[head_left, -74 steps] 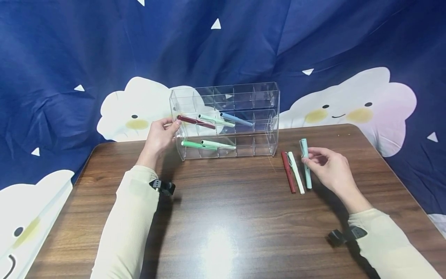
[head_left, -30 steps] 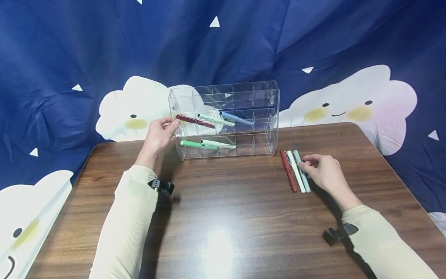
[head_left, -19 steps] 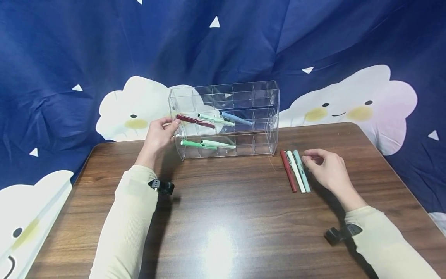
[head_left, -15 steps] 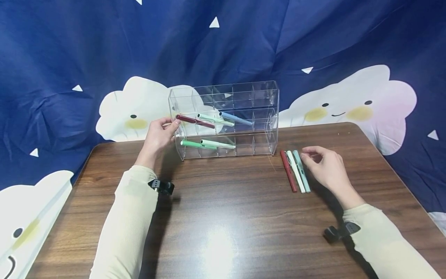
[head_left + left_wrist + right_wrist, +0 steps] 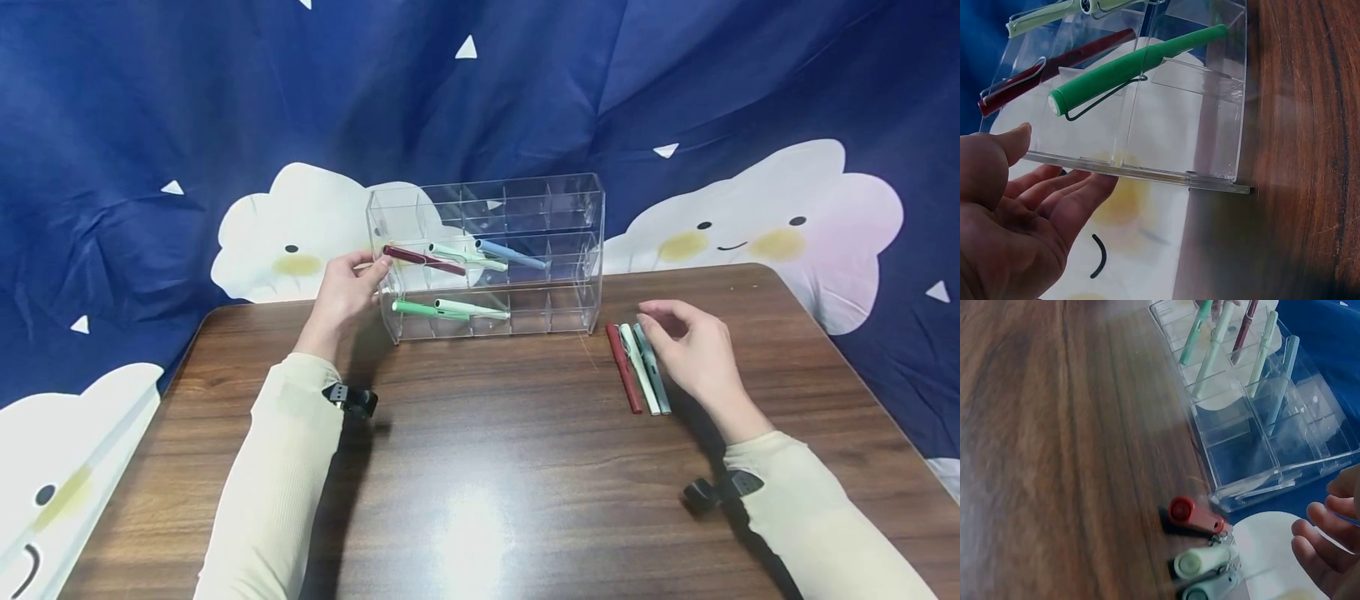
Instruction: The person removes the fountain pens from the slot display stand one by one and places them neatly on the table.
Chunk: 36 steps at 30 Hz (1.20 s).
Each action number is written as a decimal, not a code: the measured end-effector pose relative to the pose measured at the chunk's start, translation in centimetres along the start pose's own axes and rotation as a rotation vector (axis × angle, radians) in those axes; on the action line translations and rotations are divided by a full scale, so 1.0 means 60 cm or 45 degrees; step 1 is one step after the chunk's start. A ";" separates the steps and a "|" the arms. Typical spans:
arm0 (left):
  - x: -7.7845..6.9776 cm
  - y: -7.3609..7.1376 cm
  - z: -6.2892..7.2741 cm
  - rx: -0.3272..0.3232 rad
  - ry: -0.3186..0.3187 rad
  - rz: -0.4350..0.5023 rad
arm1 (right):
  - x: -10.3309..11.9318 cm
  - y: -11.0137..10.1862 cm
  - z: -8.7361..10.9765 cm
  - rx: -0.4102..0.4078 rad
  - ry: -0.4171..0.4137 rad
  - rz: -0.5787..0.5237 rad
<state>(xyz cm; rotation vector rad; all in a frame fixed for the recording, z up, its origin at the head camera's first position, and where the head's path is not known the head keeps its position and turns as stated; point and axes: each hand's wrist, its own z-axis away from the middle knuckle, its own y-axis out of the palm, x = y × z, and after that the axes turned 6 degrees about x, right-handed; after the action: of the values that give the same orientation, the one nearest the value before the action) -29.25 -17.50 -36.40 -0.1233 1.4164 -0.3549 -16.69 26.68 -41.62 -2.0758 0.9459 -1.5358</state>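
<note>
L hand [image 5: 345, 292] holds rack [image 5: 532, 322]; R hand [image 5: 696, 348] nr 3 pens [image 5: 640, 369].

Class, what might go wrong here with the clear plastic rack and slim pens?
The left hand holds one end of the clear plastic rack; a tug might shift it. Outside it, the slim red pen, pale green pen and teal pen lie close together; picking one up might nudge another.

The left sleeve [image 5: 266, 475] is pale cream with fine lengthwise ribs; the right sleeve [image 5: 825, 517] matches in colour, its cuff edge slightly wavy. The left device [image 5: 351, 400] and right device [image 5: 722, 492], small and black, sit at the cuffs. Left hand [image 5: 343, 293] and right hand [image 5: 693, 348] are bare.
</note>
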 end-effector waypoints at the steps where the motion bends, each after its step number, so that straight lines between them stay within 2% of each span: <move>1: 0.000 0.001 0.000 -0.001 -0.007 0.021 | 0.003 0.002 -0.001 -0.010 -0.008 -0.012; 6: 0.000 0.004 -0.002 -0.018 -0.010 0.052 | 0.017 0.012 -0.008 -0.036 -0.026 -0.074; 14: 0.001 0.003 0.001 -0.006 -0.006 0.078 | 0.046 0.026 -0.021 -0.020 -0.043 -0.141; 22: -0.003 0.002 0.000 -0.011 0.006 0.025 | 0.067 0.029 -0.035 -0.027 -0.132 -0.194; 36: 0.000 0.001 0.001 -0.003 -0.003 0.051 | 0.107 0.040 -0.064 0.010 -0.285 -0.228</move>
<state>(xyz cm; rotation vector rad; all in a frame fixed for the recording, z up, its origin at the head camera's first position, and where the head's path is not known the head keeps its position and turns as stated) -29.16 -17.42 -36.40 -0.0973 1.4147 -0.3201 -19.91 20.73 -37.61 -2.3210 0.6876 -1.3486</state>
